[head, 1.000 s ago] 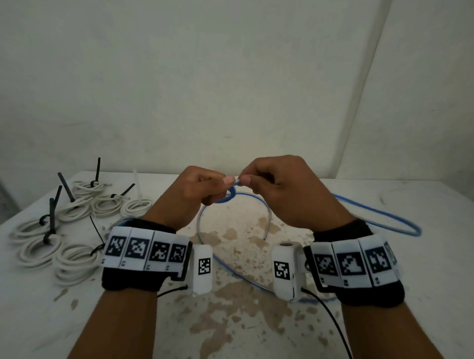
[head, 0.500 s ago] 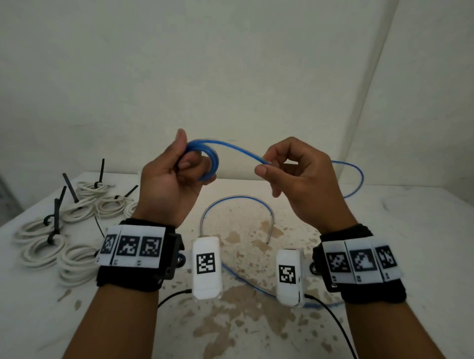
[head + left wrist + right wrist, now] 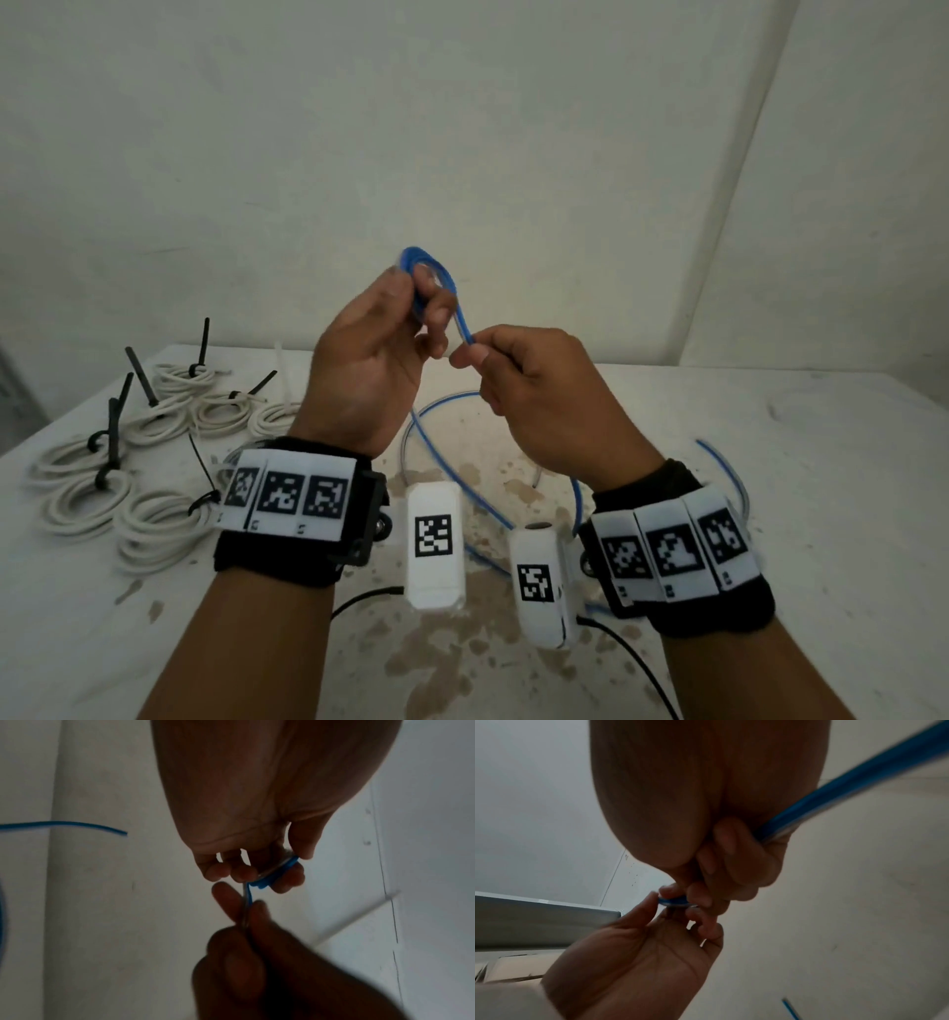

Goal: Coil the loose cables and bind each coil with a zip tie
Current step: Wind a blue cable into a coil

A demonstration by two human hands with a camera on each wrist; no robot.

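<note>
A small coil of blue cable is held up in front of the wall by my left hand, thumb on one side and fingers on the other. My right hand pinches the cable's running part just below the coil, between thumb and forefinger. The cable passes through my right palm and out past the wrist. Its loose length loops down over the stained table.
Several white cable coils bound with black zip ties lie at the table's left. A pale loose zip tie rests behind them. Wrist-camera cords trail over the table's near side.
Both hands rose from near the table. The left hand turned the coil upward, and the right hand, which had drawn apart, came back in close below the coil. More cable is wound on.
</note>
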